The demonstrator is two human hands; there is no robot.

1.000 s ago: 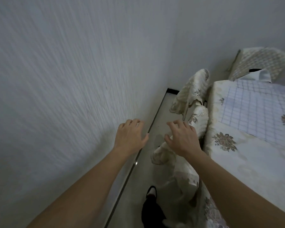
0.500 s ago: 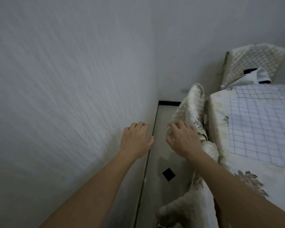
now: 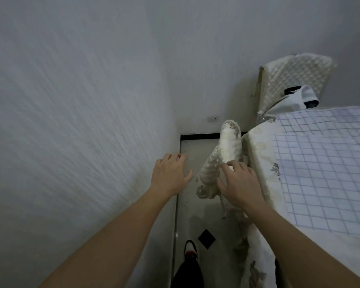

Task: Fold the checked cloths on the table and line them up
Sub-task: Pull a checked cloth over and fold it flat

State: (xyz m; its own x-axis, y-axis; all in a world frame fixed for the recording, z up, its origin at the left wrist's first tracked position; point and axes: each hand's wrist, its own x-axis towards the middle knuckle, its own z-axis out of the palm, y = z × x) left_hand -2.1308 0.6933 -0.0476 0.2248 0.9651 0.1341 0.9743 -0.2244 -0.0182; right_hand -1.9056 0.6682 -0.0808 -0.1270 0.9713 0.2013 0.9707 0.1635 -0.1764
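Head-worn view, forward and down

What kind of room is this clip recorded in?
Probably a home dining corner: a table under a floral tablecloth carries a checked cloth, chairs with fabric covers stand against it, and a wall socket sits low on the white wall.

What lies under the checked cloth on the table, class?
The checked cloth lies flat on a cream floral tablecloth, which shows around its near edges and hangs over the table's side. The tabletop itself is covered, so it cannot be seen.
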